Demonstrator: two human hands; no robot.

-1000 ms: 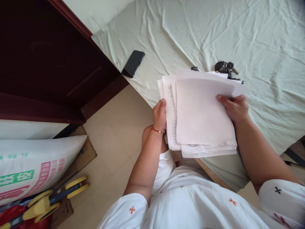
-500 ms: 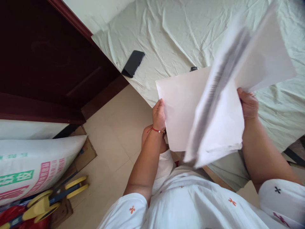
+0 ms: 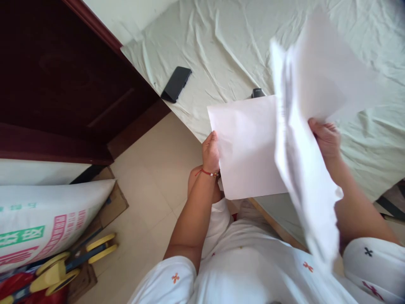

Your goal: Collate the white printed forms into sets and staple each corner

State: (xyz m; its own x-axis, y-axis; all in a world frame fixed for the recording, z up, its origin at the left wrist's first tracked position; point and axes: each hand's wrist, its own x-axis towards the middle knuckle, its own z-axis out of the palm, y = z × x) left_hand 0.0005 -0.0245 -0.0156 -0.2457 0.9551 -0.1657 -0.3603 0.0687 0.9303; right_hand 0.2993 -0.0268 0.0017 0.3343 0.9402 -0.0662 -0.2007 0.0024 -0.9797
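Note:
My left hand [image 3: 210, 153] pinches the left edge of a white paper sheet [image 3: 249, 147], its thumb on top. More sheets of paper [image 3: 297, 139] stand up in a bent, motion-blurred bundle at the right, fanned apart with wavy edges. My right hand [image 3: 326, 138] grips these sheets from their right side; its thumb shows and the other fingers are partly hidden. Past the upper edge of the left sheet, a small black object [image 3: 257, 92] lies on the bed, partly covered by the paper.
A black tablet-like case [image 3: 176, 84] lies on the pale green bed sheet [image 3: 234, 50]. Dark red wooden furniture [image 3: 63, 80] stands at the left. Below it are a printed white sack [image 3: 47, 219], a yellow wheeled item [image 3: 63, 274] and the tiled floor [image 3: 152, 177].
The bundle of sheets has swung from a rightward lean to nearly upright, its lower end moving right. My right hand has shifted slightly left; the left hand has stayed in place.

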